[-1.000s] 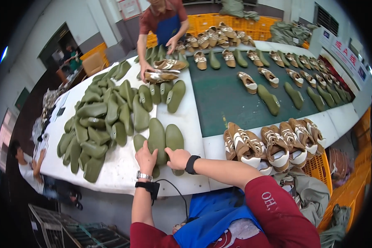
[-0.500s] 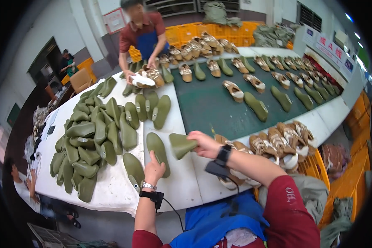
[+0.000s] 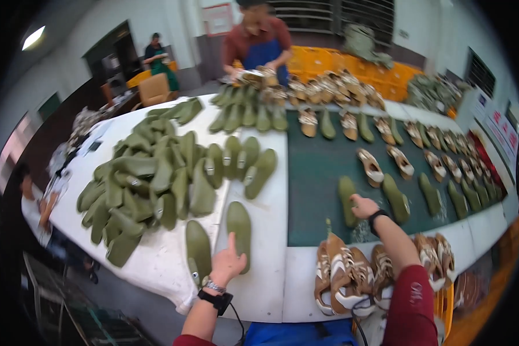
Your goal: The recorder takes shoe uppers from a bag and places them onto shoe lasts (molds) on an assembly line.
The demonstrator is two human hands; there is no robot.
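My left hand (image 3: 229,264) rests on a green shoe last (image 3: 239,228) on the white tabletop, its index finger stretched out along the last. Beside it lies another green last (image 3: 198,245). Reaching over to the dark green belt, my right hand (image 3: 364,206) has its fingers closed at the edge of a green last (image 3: 346,196) lying sole-up there. Just right of that hand is one more last (image 3: 395,199). Brown and white shoes (image 3: 343,268) stand in a row below my right forearm.
A big heap of green lasts (image 3: 150,179) covers the left of the white table (image 3: 265,288). Lasts and shoes line the belt (image 3: 311,173). Across the table a co-worker (image 3: 259,46) handles shoes. Yellow crates (image 3: 386,75) stand behind.
My right hand has carried the last from above the white table onto the belt and laid it down. My left hand stays at its last. The view has swung left.
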